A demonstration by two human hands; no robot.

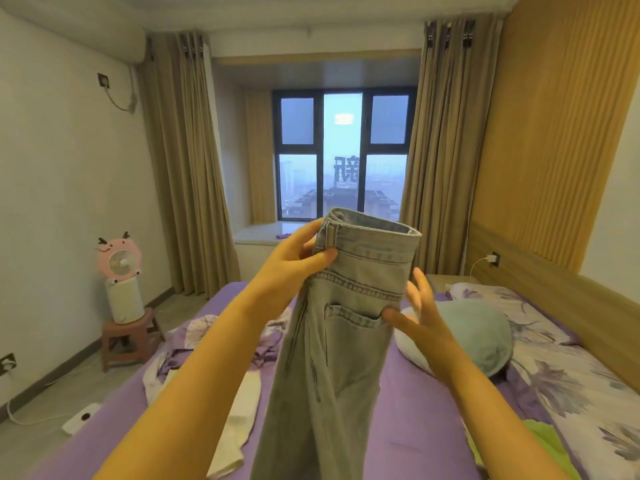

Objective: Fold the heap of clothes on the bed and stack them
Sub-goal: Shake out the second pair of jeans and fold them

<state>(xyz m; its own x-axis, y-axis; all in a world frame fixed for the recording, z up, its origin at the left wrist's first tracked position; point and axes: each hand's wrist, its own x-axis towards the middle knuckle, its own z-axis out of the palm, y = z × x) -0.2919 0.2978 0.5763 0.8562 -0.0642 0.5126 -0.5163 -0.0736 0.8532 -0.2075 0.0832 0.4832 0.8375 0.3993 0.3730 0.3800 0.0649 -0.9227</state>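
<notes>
Head view shows you early in the job: your left hand (298,261) pinches the waistband of the jeans (346,323), held up unfolded above the middle of the bed (415,410), while your right hand (420,317), fingers spread, touches the back pocket. Loose clothes (207,341) lie crumpled near the bed's left edge; no folded stack shows.

Soft, dim daylight in a wide-angle view

A dark-framed window (343,154) at the far wall gives cool blue-grey light, with a pale ceiling-lamp reflection glaring faintly on its centre pane; warmer light tints the near forearms and the ribbed yellow wooden wall panel (554,133). Shadows are weak and diffuse. Straight lines bow near the edges, the tan curtains (183,161) leaning inward. The whole picture is slightly soft, the fingers faintly blurred.
</notes>
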